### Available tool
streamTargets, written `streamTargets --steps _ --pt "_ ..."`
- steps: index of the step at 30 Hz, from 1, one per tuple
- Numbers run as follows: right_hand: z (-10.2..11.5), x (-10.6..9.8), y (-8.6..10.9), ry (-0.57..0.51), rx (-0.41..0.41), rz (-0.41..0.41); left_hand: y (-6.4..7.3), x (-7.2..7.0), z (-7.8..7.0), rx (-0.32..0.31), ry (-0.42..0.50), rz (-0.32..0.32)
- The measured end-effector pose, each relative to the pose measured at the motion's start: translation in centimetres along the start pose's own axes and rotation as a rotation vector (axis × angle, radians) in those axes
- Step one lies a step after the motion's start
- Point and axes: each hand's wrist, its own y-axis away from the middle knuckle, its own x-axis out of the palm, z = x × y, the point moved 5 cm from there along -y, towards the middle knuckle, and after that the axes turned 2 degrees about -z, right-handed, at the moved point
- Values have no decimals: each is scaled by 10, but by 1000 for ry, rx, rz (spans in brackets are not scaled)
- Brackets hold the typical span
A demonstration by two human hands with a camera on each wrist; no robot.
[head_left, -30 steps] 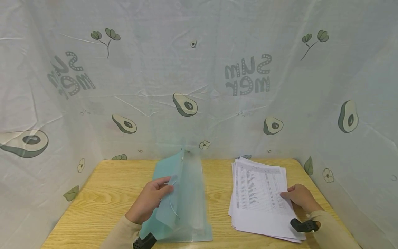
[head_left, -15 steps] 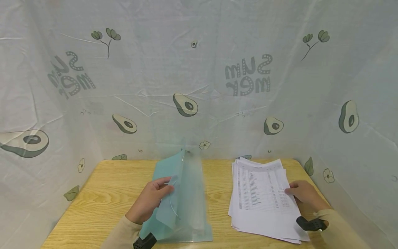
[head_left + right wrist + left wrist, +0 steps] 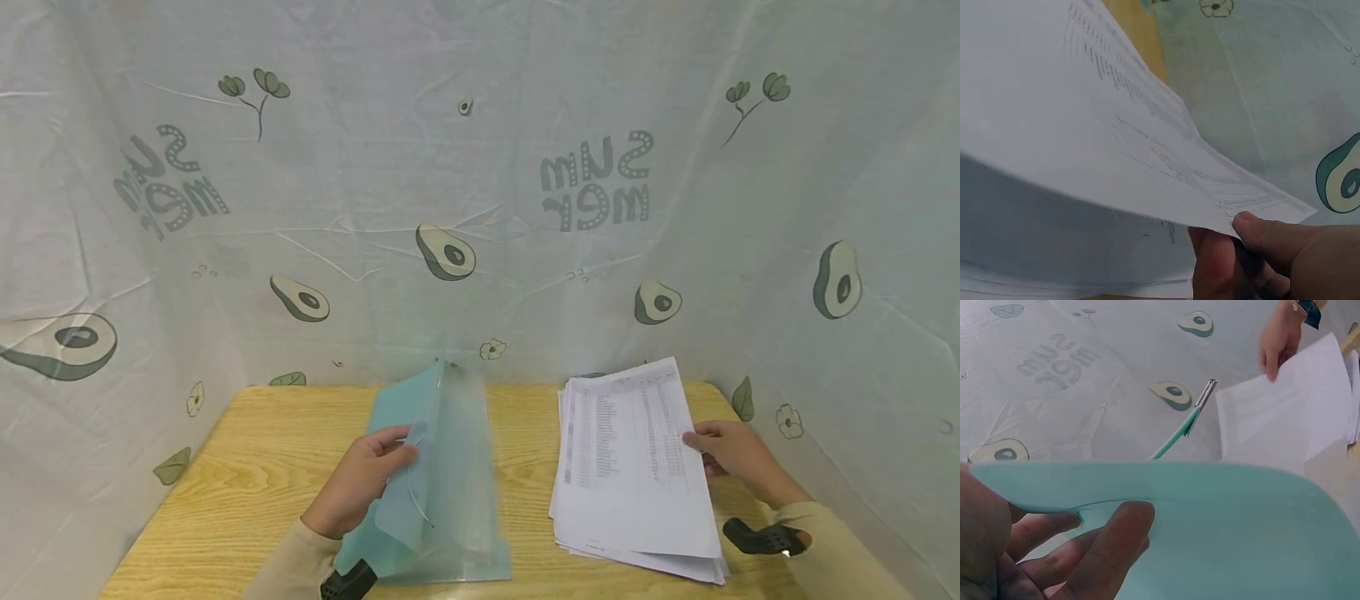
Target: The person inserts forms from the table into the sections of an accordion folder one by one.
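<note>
Our left hand [image 3: 358, 481] pinches a translucent teal folder [image 3: 453, 492], our right hand [image 3: 737, 458] a white sheet [image 3: 630, 462] with illegible print. The backdrop [image 3: 510, 183] reads mirrored "summer".

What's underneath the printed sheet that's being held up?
More white papers, with edges and a little print showing; the raised sheet hides the rest from view.

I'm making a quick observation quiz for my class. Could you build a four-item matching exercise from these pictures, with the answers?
1. Left hand
2. Right hand
3. Table
4. Curtain

A. Printed with avocados
B. Pinches the edge of a printed sheet
C. Yellowish wood grain
D. Holds part of a blue-green folder

Pairs: 1-D, 2-B, 3-C, 4-A
</note>
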Motion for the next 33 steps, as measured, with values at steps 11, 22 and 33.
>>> streamTargets --steps 11,22,33 --pt "9 -2 8 -162 55 17 2 1 -1 6 3 1" --pt "14 0 11 -238 68 32 3 2 -5 11 14 23" --pt "32 7 14 -304 59 95 2 1 -2 7 8 21"
